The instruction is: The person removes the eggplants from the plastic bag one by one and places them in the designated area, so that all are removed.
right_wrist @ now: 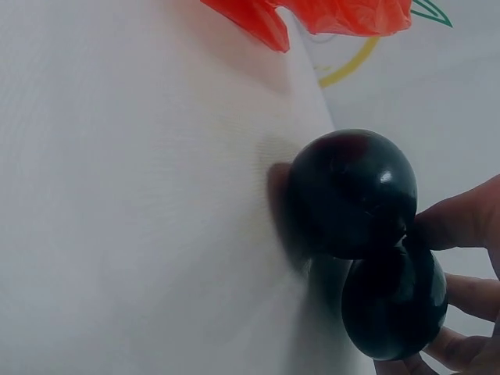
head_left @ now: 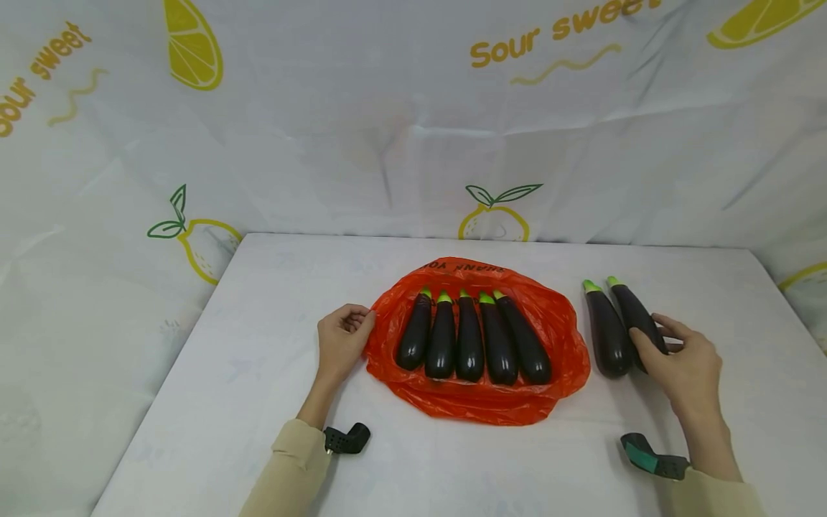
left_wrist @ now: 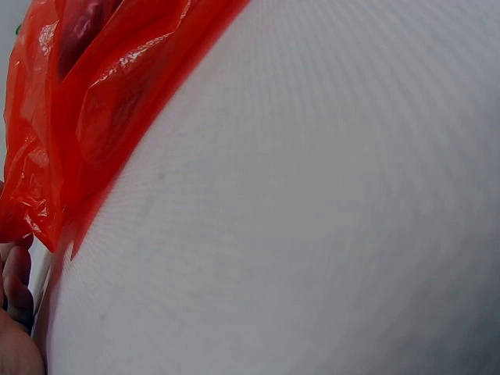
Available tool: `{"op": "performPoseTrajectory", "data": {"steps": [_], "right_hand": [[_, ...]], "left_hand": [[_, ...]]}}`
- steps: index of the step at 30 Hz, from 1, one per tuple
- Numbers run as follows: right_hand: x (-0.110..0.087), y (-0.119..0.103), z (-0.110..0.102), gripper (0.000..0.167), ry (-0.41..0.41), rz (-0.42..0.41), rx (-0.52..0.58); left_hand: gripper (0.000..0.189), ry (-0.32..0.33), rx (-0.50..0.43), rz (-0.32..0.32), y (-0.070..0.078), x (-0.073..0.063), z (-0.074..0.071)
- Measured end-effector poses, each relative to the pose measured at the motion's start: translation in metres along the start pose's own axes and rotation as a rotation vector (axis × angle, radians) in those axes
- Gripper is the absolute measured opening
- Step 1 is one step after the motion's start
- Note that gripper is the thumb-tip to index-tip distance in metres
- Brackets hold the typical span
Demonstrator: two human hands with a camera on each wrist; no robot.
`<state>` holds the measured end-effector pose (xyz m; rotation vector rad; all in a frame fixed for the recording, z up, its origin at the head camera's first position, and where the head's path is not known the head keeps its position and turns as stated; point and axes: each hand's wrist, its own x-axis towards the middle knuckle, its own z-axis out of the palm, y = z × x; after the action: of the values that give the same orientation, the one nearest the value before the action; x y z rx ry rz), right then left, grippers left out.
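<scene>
An opened red plastic bag (head_left: 413, 398) lies mid-table with several dark eggplants (head_left: 469, 337) side by side in it, green stem ends toward the back. My left hand (head_left: 342, 341) pinches the bag's left edge between thumb and curled fingers; in the left wrist view the gathered red film (left_wrist: 35, 195) meets the fingertips. Right of the bag are two more eggplants. My right hand (head_left: 688, 362) grips the outer eggplant (head_left: 636, 309) near its thick end, thumb on one side, fingers on the other. The inner eggplant (head_left: 607, 334) lies against it, both round ends showing in the right wrist view.
A white cloth covers the table (head_left: 194, 402), and a white curtain (head_left: 310, 143) with lemon prints hangs behind its back edge. Black wrist devices sit at the left cuff (head_left: 349, 438) and the right cuff (head_left: 652, 457).
</scene>
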<state>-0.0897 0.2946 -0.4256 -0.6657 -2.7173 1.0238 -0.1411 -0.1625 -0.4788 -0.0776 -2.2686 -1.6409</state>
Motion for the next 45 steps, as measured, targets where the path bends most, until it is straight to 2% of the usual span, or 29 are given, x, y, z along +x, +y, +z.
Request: {"op": "performPoseTrajectory", "data": {"steps": [13,20,26,28,32,39,42,45], "right_hand": [[0.000,0.001,0.002,0.059,-0.030,0.009,-0.021],[-0.002,0.002,0.003,0.059,-0.021,-0.024,-0.023],[-0.003,0.001,0.004,0.058,-0.014,-0.014,-0.019],[-0.003,0.001,0.004,0.058,-0.007,-0.012,-0.013],[-0.003,-0.002,0.003,0.056,0.041,-0.016,0.008],[-0.009,-0.012,0.003,0.044,0.230,-0.123,0.101],[-0.012,-0.018,0.003,0.042,0.258,-0.157,0.127],[-0.014,-0.024,0.003,0.040,0.252,-0.172,0.164]], "left_hand": [[0.006,0.007,-0.025,0.005,-0.002,-0.001,0.001],[0.006,0.007,-0.027,-0.003,-0.002,-0.001,0.000],[0.007,0.010,-0.019,-0.019,-0.001,-0.002,0.000],[0.007,0.016,-0.014,-0.022,0.003,-0.002,0.001],[0.007,0.022,-0.004,-0.013,0.004,-0.002,0.000],[0.007,0.027,-0.013,-0.002,-0.001,0.000,0.002],[0.007,0.020,-0.012,-0.002,-0.001,0.000,0.002],[0.007,0.012,-0.013,0.006,-0.001,0.001,0.001]]}}
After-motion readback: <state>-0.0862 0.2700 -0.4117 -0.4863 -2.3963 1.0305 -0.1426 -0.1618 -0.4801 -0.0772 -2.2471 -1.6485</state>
